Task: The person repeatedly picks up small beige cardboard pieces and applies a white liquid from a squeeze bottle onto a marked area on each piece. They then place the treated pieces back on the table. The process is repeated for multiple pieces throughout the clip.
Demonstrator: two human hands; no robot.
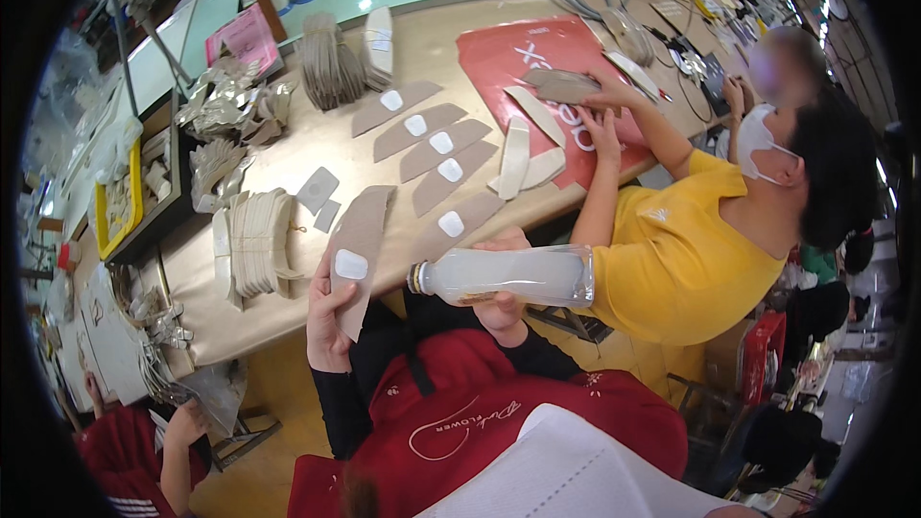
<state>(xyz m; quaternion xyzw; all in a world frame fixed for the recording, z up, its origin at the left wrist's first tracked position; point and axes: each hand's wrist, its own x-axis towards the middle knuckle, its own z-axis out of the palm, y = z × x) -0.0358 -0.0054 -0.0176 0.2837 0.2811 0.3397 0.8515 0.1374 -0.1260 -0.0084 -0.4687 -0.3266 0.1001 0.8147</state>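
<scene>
My left hand (328, 328) is closed on the lower edge of a curved taupe fabric piece (365, 221), thumb beside its white rounded patch (351, 265). In my right hand (504, 314) lies a clear bottle (513, 275) with cloudy whitish contents, tipped on its side. Its narrow dark-ringed neck points left toward the fabric piece, apart from it. Beyond my hands, several similar taupe pieces (449, 171) lie in a row on the table (278, 321), each with a white patch. One of them (464, 216) lies partly behind the bottle.
Tied bundles of cream pieces (259, 245) and taupe pieces (328, 62) stand at the left and back. A yellow-rimmed bin (104, 216) is far left. At right, a co-worker in yellow (700, 259) handles taupe pieces (566, 86) over a red sheet (489, 48) with cream pieces (514, 155).
</scene>
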